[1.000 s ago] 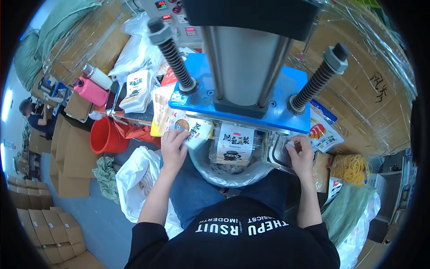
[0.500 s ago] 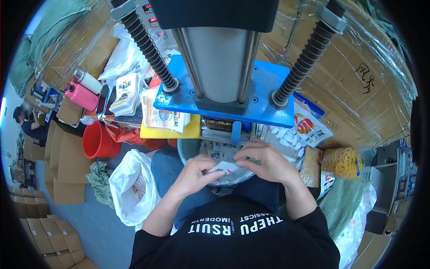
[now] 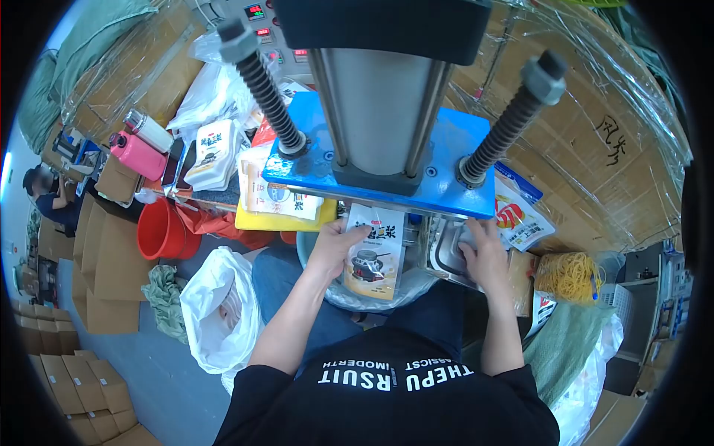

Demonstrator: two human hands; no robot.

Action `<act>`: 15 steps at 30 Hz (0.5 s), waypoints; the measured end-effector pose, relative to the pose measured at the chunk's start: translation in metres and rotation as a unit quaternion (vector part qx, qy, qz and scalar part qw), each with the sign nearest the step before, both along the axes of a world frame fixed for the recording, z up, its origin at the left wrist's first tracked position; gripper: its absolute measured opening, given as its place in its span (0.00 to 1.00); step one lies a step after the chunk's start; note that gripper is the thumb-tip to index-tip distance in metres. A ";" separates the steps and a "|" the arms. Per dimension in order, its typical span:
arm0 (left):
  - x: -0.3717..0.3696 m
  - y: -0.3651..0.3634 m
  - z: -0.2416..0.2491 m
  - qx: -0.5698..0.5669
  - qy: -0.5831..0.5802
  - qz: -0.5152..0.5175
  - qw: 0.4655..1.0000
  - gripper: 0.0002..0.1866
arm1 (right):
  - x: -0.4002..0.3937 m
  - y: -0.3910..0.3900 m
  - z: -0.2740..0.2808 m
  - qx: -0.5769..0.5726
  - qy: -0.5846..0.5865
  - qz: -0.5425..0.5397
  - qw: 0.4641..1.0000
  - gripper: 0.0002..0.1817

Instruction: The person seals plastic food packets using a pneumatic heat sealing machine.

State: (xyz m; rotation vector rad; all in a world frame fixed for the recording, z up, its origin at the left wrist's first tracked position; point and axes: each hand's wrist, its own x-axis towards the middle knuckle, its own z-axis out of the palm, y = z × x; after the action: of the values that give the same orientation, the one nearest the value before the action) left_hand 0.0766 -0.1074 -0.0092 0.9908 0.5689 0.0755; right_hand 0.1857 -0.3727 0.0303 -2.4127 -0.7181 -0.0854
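My left hand [image 3: 335, 250] pinches the left edge of a printed pouch [image 3: 377, 260], which hangs upright with a pot picture and lettering on its front. Behind its lower end is the rim of a tub [image 3: 418, 288] lined with clear plastic, between my knees. My right hand [image 3: 487, 256] is bent over the right side of a shiny metal tray [image 3: 446, 249], its thumb on the inner side. Above both hands stands a press with a blue plate [image 3: 454, 160] and a grey cylinder [image 3: 379, 111]. The plate's front edge lies just above the pouch's top.
Stacked pouches [image 3: 212, 156] and a yellow block [image 3: 286, 215] with more pouches on it stand left of the press. On the floor are a red bucket [image 3: 160, 230] and a white sack [image 3: 216, 312]. Yellow rubber bands [image 3: 569, 276] lie at right. Another person [image 3: 52, 201] sits far left.
My hands have moved apart from a small folded packet. The left now holds up the printed pouch; the right has gone right to the metal tray. The white pieces there no longer show.
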 end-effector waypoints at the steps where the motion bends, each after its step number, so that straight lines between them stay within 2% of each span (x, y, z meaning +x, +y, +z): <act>1: 0.002 -0.001 0.001 -0.002 0.000 -0.004 1.000 0.10 | -0.002 -0.001 -0.007 -0.020 -0.052 -0.002 0.998 0.20; 5: -0.010 0.006 0.029 0.070 0.042 -0.033 0.996 0.11 | -0.004 0.003 -0.012 0.014 0.029 -0.019 0.999 0.15; 6: -0.017 0.011 0.050 0.287 0.086 -0.073 0.951 0.12 | -0.003 0.005 -0.011 0.018 0.030 -0.017 0.999 0.15; 7: -0.024 0.018 0.062 0.488 0.126 -0.111 0.856 0.13 | -0.001 0.005 -0.009 0.010 0.021 -0.018 1.000 0.14; 8: -0.034 0.031 0.054 0.584 0.059 0.000 0.809 0.16 | 0.000 0.005 -0.008 0.002 0.012 -0.021 1.000 0.13; 9: -0.044 0.045 0.047 0.664 -0.011 0.112 0.739 0.19 | 0.001 0.006 -0.008 0.004 0.012 -0.020 1.000 0.13; 10: -0.047 0.056 0.057 0.774 -0.023 0.128 0.620 0.23 | -0.001 0.007 -0.010 0.009 -0.006 -0.026 1.000 0.12; 12: -0.058 0.072 0.020 0.826 0.005 -0.014 0.564 0.26 | -0.005 0.008 -0.013 0.015 -0.021 -0.027 0.999 0.11; 13: -0.067 0.070 0.013 0.853 -0.001 -0.045 0.521 0.25 | -0.006 0.009 -0.012 0.044 -0.058 -0.037 0.997 0.12; 15: -0.076 0.080 0.008 0.805 -0.061 -0.010 0.590 0.27 | -0.003 0.008 -0.009 0.067 -0.092 -0.070 0.991 0.10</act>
State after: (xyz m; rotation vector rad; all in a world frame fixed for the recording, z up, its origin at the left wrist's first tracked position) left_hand 0.0011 -0.0272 -0.0016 2.7629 0.2145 0.7467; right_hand 0.1829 -0.3651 0.0218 -2.3420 -0.6033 -0.4060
